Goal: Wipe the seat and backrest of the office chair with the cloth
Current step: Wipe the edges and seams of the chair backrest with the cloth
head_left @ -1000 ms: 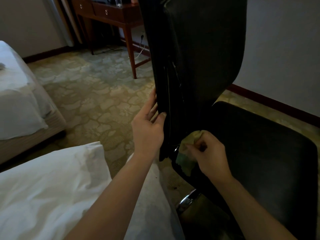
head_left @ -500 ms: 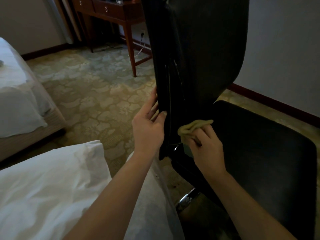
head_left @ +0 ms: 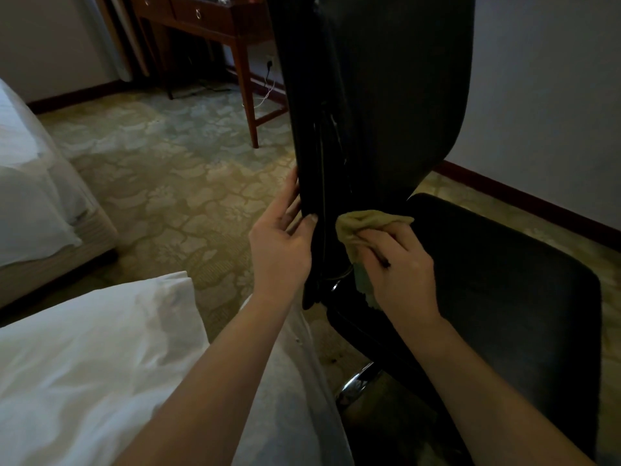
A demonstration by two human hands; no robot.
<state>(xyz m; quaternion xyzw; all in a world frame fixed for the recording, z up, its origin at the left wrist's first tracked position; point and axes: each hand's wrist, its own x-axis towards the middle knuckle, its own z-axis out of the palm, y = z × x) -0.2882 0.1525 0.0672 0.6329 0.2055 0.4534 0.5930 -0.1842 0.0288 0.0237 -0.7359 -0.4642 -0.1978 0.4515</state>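
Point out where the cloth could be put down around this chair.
The seat is bare from the right hand to its far edge. Carpet lies open between the bed, the desk and the backrest. Crowded: the backrest's foot, where the left hand grips its edge and the cloth presses.

Dimly lit room. Beyond my fingers [head_left: 285, 208], patterned green-gold carpet [head_left: 168, 169] stretches to a dark wooden desk [head_left: 215, 20]. Right of them, a pale wall [head_left: 544, 79] with dark skirting [head_left: 537, 204]. Left and nearer, white bedding [head_left: 84, 364].
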